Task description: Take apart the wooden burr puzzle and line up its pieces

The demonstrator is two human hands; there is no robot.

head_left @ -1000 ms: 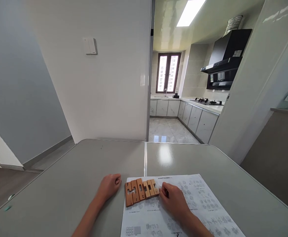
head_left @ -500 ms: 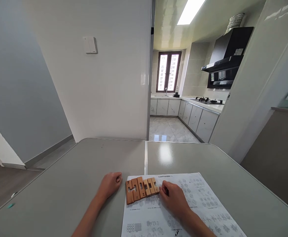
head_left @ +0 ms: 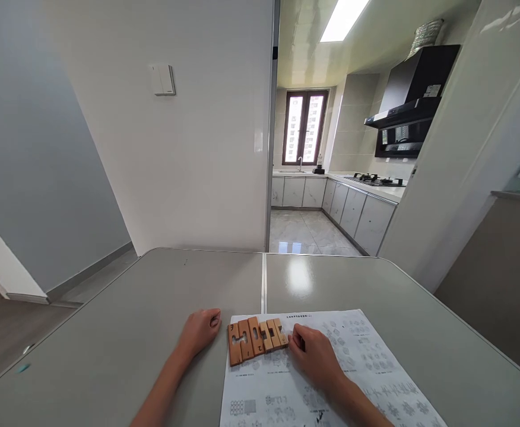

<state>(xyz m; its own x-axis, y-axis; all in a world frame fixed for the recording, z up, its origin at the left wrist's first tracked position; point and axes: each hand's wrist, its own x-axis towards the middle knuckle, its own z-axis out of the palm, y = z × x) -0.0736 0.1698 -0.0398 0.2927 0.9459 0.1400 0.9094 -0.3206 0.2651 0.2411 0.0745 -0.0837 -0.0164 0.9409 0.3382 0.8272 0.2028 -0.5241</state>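
A row of notched wooden puzzle pieces lies side by side on a printed paper sheet (head_left: 287, 379). Darker brown pieces (head_left: 247, 350) with handwritten numbers form the left part, and shorter pale pieces (head_left: 271, 340) stand against them on the right. My left hand (head_left: 201, 329) rests on the table in a loose fist, a little left of the row and apart from it. Over the sheet, my right hand (head_left: 314, 354) is closed, its curled fingers at the row's right end; whether they touch the last pale piece I cannot tell. Nothing shows inside either hand.
The grey table (head_left: 108, 356) has a pale seam (head_left: 264, 284) running away from me. A white wall with a light switch (head_left: 162, 80) stands behind it. To the right, a doorway leads to a kitchen with a stove (head_left: 376, 179) and a black range hood (head_left: 414, 107).
Both hands and the wooden pieces keep their places. Only the camera view has shifted very slightly.
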